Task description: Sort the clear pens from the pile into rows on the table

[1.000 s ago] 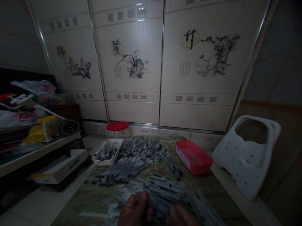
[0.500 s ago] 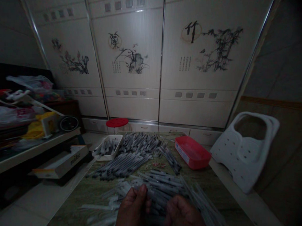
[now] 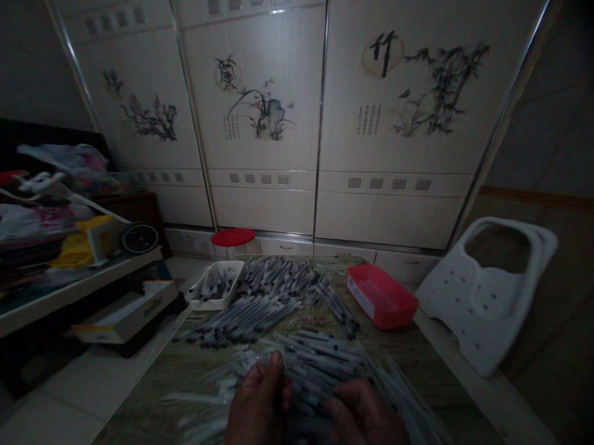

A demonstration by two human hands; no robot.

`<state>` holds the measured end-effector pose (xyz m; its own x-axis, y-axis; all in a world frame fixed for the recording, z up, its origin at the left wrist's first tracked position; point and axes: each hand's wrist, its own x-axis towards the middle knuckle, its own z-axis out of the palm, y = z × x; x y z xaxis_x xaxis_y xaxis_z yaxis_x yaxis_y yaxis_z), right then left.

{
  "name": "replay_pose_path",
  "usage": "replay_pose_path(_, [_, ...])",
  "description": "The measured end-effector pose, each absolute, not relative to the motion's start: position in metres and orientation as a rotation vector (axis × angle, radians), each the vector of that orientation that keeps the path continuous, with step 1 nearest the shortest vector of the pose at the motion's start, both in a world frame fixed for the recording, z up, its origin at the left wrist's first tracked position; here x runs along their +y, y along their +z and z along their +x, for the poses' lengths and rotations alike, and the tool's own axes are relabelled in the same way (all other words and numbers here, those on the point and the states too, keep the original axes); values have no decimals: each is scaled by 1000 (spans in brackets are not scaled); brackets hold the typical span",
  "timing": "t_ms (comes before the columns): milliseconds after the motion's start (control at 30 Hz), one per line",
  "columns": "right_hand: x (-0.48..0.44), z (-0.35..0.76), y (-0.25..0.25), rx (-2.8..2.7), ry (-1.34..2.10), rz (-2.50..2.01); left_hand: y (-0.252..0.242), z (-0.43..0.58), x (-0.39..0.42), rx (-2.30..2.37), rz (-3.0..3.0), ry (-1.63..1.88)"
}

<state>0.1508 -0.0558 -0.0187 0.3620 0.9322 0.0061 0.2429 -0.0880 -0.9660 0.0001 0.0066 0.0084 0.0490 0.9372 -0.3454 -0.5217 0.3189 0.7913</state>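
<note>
My left hand point(image 3: 258, 408) is closed at the near middle of the table, its thumb pressed against the curled fingers. Beside it on the right, my right hand point(image 3: 367, 416) is also closed, fingertips pinched together. Whatever either hand holds is too dark and blurred to make out. Just beyond them lies a loose pile of pens point(image 3: 322, 359) with clear barrels and dark tips. Whitish clear plastic pieces point(image 3: 202, 427) are scattered left of my left hand, and long clear strips point(image 3: 408, 401) lie right of my right hand.
Farther back are a row of pens point(image 3: 242, 322), a heap of pens point(image 3: 279, 276), a white tray point(image 3: 195, 305) of pens and a red plastic box point(image 3: 386, 300). A red stool point(image 3: 233, 237) stands behind the table point(image 3: 138, 413); a white plastic folding piece point(image 3: 482, 300) is at right.
The view has tilted and shifted slightly. My right hand has moved a little up and right; my left hand stays closed in nearly the same place. The pen piles look unchanged.
</note>
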Motion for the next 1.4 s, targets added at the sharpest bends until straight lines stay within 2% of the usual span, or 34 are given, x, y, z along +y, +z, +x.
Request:
replay_pose_path(133, [-49,151,-15,-703,1317,-1288,8,-1,7,944,509,1211])
replay_pose_path(300, [-47,150,-18,-671,1451,-1137,4,1,7,974,581,1180])
replay_pose_path(467, [-46,157,-19,-854,1289,-1351,9,-5,9,975,595,1189])
replay_pose_path(733, [-44,185,-18,-1013,852,-1627,6,-47,31,1154,601,1524])
replay_pose_path(900, [-43,193,-20,-1226,641,-1710,2,-63,34,1331,848,1508])
replay_pose_path(1200, [-38,207,-32,-1310,561,-1781,6,-83,40,1533,1295,1438])
replay_pose_path(1400, [-35,210,-45,-1323,559,-1770,-3,-93,42,1507,1530,1360])
